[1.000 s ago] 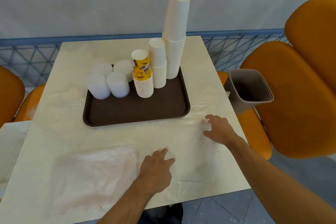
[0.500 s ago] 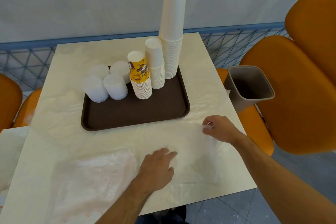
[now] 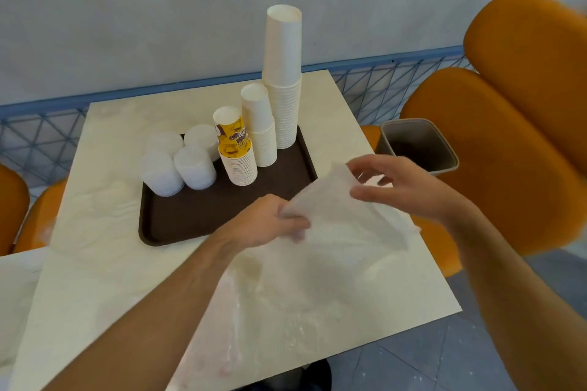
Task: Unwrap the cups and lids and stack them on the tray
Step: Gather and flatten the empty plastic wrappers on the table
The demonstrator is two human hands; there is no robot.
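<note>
Our left hand (image 3: 270, 225) had its grip closed on the near edge of a clear plastic wrapper (image 3: 336, 219), fingers curled around a bunched fold just right of the frame's centre. Our right hand (image 3: 394, 187) sat at the wrapper's upper corner; its fingers were spread and only partly curled, and the blur kept us from telling whether it pinched the film or merely touched it.

We judged the wrapper to be almost weightless, limp and slippery, likely to cling and balloon, so gathering it into a wad at the edges seemed the surest hold. Its lower part trailed down onto the worktop (image 3: 95, 263) toward the bottom of the frame.

The cups and lids stood on the brown tray (image 3: 178, 225) left of centre: a tall white cup stack (image 3: 282, 79) at the tray's far right corner, a shorter white stack (image 3: 260, 127) and a yellow printed stack (image 3: 236, 149) beside it, and four stacks of white lids (image 3: 178, 159) to their left. The tall stack looked top-heavy; a snagging film could tip it.

A grey bin (image 3: 444, 149) stood open just past the worktop's right edge, at centre right, against an orange chair (image 3: 508, 136). The way from the hands to it looked unobstructed.
</note>
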